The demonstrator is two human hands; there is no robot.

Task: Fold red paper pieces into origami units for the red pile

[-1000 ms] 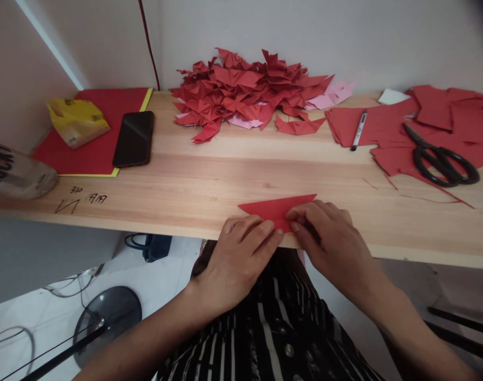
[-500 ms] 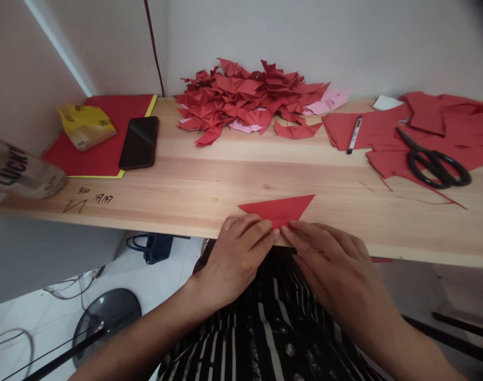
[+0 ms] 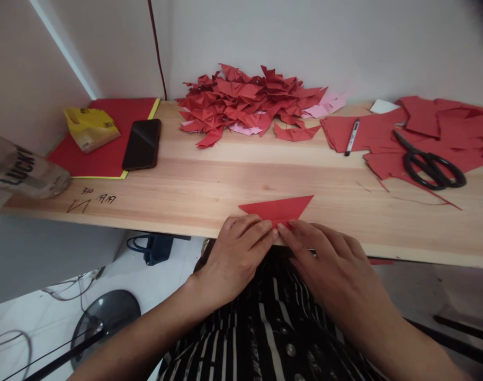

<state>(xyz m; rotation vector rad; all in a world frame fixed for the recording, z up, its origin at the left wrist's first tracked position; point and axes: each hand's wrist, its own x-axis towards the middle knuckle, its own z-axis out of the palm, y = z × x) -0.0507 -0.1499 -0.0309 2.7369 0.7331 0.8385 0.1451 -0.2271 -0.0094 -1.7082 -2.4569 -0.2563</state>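
Observation:
A folded piece of red paper (image 3: 283,208) lies at the front edge of the wooden table, its long straight side facing away from me. My left hand (image 3: 237,259) presses on its near left part with fingers bent. Against the near right part rests my right hand (image 3: 332,264), thumb and index finger at the paper's lower edge. The fingertips of both hands almost meet there. They cover the near corner of the paper.
Folded red paper pieces (image 3: 241,100) are heaped at the back. Cut red sheets (image 3: 424,127), a marker (image 3: 352,136) and black-handled scissors (image 3: 434,166) lie right. A phone (image 3: 142,144), yellow packet (image 3: 92,128) and plastic cup (image 3: 27,166) are left, near a red sheet (image 3: 106,166) with yellow edges.
My right thumb and index finger have shifted slightly left along the paper's near edge. My left hand and the paper stay almost in place. The view has tilted a little.

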